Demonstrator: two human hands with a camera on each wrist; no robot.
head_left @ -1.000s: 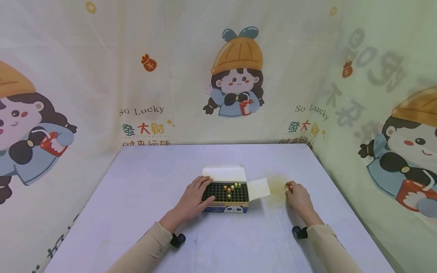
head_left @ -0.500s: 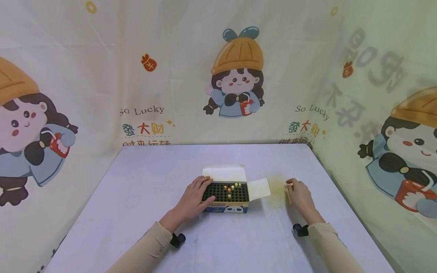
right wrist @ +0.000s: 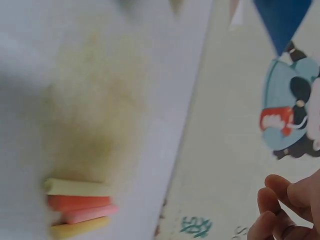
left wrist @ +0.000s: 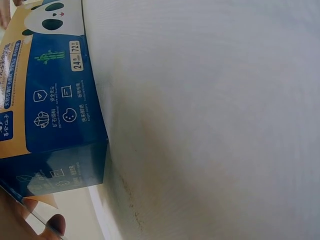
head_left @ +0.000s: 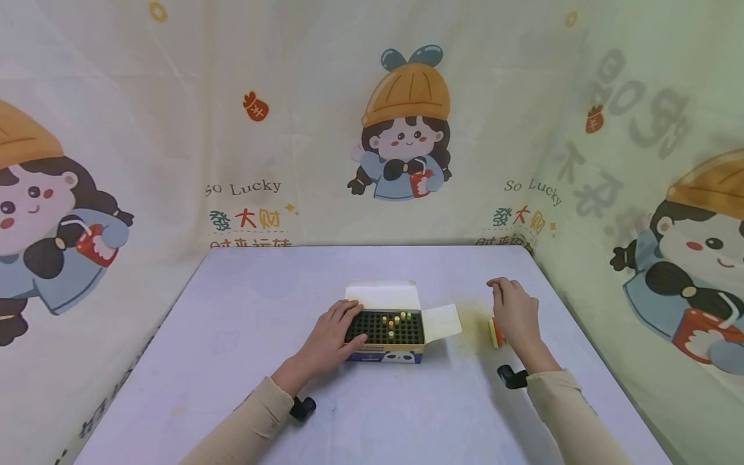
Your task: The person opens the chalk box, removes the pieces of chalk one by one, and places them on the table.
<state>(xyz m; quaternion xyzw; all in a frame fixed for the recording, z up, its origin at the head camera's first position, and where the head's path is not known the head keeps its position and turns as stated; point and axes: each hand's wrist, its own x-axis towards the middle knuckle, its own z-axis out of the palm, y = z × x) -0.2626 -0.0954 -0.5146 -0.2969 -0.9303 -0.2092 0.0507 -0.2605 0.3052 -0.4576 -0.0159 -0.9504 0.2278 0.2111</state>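
Note:
An opened blue and yellow chalk box (head_left: 386, 354) with a panda print stands mid-table. Its black insert (head_left: 372, 326) is full of holes, and several chalk sticks stand upright in it toward the back right. My left hand (head_left: 327, 339) holds the box's left end, thumb along the front and fingers at the back. Over the table to the right hovers my right hand (head_left: 516, 316), fingers loosely bent with nothing seen between them. Below it several chalk sticks (right wrist: 80, 202), cream, red, pink and yellow, lie side by side on the table.
White flaps (head_left: 442, 321) of the box stick out at its back and right side. Yellowish chalk dust (right wrist: 95, 110) stains the white tabletop (head_left: 261, 290) between box and loose sticks. Printed cloth (head_left: 320, 129) hangs behind the table and along both sides.
My right hand lets go of the chalk it held and rises away from the table, uncovering the row of sticks. My left hand and the box have stayed put.

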